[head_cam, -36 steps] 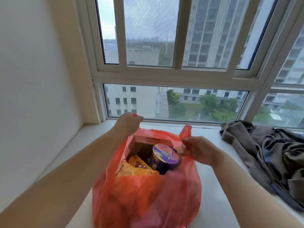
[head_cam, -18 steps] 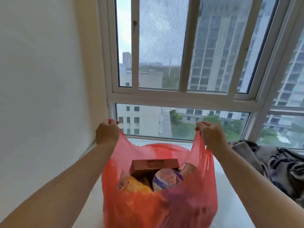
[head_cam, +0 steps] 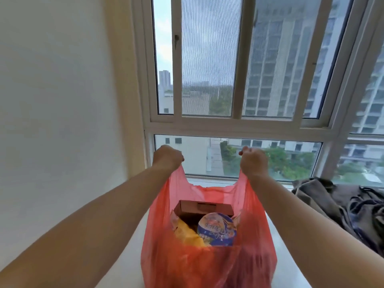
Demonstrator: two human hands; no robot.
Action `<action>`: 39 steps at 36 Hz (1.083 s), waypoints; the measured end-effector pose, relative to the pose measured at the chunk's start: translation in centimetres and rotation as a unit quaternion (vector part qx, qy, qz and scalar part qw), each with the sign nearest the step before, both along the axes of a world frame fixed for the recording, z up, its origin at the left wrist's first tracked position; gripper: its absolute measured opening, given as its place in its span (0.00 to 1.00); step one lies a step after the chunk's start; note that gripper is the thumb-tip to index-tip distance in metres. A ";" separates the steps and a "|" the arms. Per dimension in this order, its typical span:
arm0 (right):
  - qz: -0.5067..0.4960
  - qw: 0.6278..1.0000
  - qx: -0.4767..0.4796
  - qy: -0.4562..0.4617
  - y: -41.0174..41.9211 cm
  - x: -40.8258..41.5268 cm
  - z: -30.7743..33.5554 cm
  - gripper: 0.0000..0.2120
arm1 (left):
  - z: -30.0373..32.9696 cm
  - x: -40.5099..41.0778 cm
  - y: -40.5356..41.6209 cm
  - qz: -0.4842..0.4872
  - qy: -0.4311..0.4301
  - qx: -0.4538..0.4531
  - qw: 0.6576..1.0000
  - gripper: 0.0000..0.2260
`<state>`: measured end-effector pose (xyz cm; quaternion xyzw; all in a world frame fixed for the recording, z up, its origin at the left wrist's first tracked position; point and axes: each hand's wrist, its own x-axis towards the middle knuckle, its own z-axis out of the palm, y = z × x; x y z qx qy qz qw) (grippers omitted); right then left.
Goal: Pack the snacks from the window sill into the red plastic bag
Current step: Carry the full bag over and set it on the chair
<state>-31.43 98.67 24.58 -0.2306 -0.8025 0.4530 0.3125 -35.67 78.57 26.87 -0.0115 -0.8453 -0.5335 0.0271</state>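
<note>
Red plastic bag (head_cam: 207,265) upright on the white window sill (head_cam: 128,254), thin and translucent, handles pulled up taut. Left hand (head_cam: 167,157) and right hand (head_cam: 253,161) each fisted round a handle, arms outstretched. Inside: brown cardboard box (head_cam: 204,206), yellow packet (head_cam: 188,235), round blue-lidded cup (head_cam: 217,228). Crumpled grey cloth (head_cam: 340,206) at right.

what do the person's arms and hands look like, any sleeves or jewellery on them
Both forearms are bare right up to the frame edge, with no sleeves in view. The left hand and right hand wear no gloves, and no watch, bracelet or ring shows on the wrists or on the backs of the hands. The fingers are curled away from the camera, so anything on their inner side is hidden.
</note>
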 end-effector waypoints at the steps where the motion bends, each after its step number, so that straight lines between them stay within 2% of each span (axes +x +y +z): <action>1: -0.007 1.000 -0.005 0.014 0.5 -0.2 0.1 0.17 | 0.3 -0.2 0.1 0.005 0.014 -0.004 1.000 0.12; 7: 0.027 0.997 -0.050 0.045 2.5 -1.6 0.3 0.17 | 1.6 -0.5 1.8 0.039 0.089 -0.041 0.994 0.13; 11: 0.073 0.990 -0.094 0.078 3.9 -1.8 1.0 0.19 | 2.5 -0.2 2.8 0.075 0.113 -0.030 0.990 0.12; 15: 0.127 0.984 -0.110 0.063 5.3 -1.7 1.9 0.19 | 3.9 -0.2 1.7 0.096 0.124 -0.052 0.986 0.11; 19: 0.191 0.975 -0.101 0.043 4.5 -2.2 2.3 0.18 | 4.3 0.4 1.2 0.120 0.120 -0.055 0.984 0.12; 26: 0.298 0.950 -0.085 0.039 2.1 -1.3 4.3 0.18 | 4.2 3.2 -1.1 0.190 0.172 -0.083 0.963 0.13; 31: 0.388 0.915 -0.096 0.060 -1.9 1.4 6.5 0.18 | 5.0 7.3 -2.2 0.239 0.224 -0.050 0.944 0.13; 39: 0.495 0.845 -0.157 0.126 -6.1 5.2 9.2 0.19 | 7.7 13.7 -3.6 0.278 0.309 -0.046 0.909 0.14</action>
